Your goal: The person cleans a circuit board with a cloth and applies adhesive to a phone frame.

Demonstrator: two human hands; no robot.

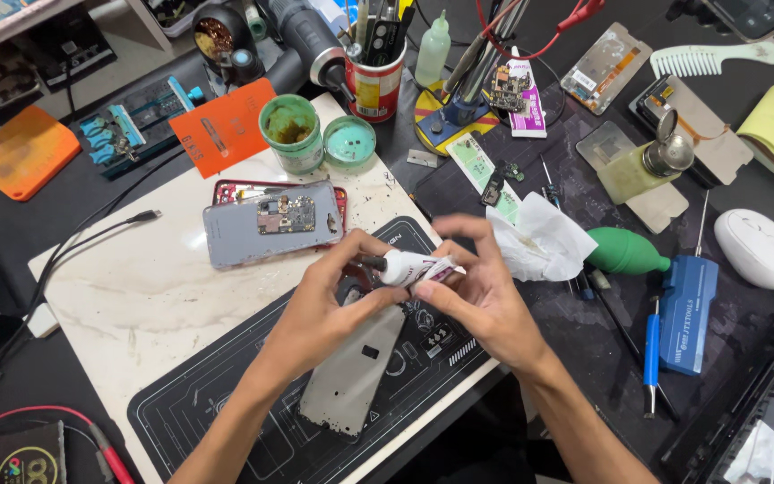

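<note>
Here, head view: both hands are working over the dark mat [253,421] on the desk [136,296].
Left hand [329,296]: its grip is pinching the dark nozzle end of a small white tube [409,266], fingers pressed together around the tip.
Right hand [477,291]: its grip is closing on the tube's crumpled tail, thumb on top.
Tube position: it is being held in the air just above the grey phone frame [351,376] lying on the mat.
Risk, squeeze: the right hand is pressing the tail, so paste could be spurting out suddenly onto the fingers or the frame below.
Risk, crowding: the opened phone [270,224] and crumpled tissue [539,237] are sitting near, so a drip or a slipping elbow could be soiling or knocking them.
</note>
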